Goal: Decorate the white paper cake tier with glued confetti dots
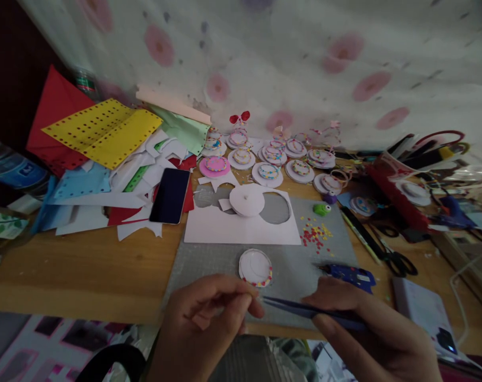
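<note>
My right hand grips dark tweezers, whose tips point left. Just beside those tips my left hand is closed in a pinch; what sits between its fingertips is too small to make out. Beyond the fingertips, a white paper disc lies on the grey cutting mat, with red and yellow bits along its lower edge. Small red and yellow paper dots are scattered on the mat to the right. A blue glue gun lies near my right hand.
A white sheet with cut-out holes bears a white disc. Several decorated discs stand behind. Coloured paper and a phone lie left; scissors, a pen cup and a white box are right.
</note>
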`<state>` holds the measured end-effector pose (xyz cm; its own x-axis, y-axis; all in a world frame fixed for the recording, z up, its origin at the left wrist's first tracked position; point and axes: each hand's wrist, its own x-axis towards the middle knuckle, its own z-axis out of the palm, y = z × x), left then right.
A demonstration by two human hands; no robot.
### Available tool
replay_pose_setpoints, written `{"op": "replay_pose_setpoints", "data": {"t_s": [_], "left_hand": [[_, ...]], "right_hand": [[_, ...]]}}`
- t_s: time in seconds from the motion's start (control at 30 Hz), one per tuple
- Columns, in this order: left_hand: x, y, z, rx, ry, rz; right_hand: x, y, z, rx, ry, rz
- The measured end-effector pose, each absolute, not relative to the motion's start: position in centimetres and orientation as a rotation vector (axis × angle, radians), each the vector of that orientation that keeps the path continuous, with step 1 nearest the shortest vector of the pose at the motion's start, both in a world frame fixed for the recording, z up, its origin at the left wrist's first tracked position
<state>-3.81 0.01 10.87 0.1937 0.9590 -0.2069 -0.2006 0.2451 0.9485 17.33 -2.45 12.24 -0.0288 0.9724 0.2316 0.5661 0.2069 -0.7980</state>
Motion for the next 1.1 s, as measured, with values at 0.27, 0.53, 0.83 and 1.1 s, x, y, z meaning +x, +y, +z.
{"op": "replay_pose_setpoints", "data": {"t_s": [0.27, 0.53, 0.83, 1.1], "left_hand": [[-3.45, -0.12, 11.27, 0.906, 1.127, 0.952], [-3.13, -0.19, 11.19, 0.914, 1.120, 0.950], [-2.98, -0.14, 10.78, 0.970, 1.096, 0.968], [-3.07, -0.10, 10.66, 0.997, 1.041, 0.960]], "right_hand": [[16.55, -3.32, 12.06, -1.588, -1.618, 0.568], [16.38, -3.02, 11.99, -1.536, -1.521, 0.630], [16.73, -2.53, 12.09, -1.391, -1.525, 0.786], [16.93, -2.70, 11.53, -1.425, -1.382, 0.858]]}}
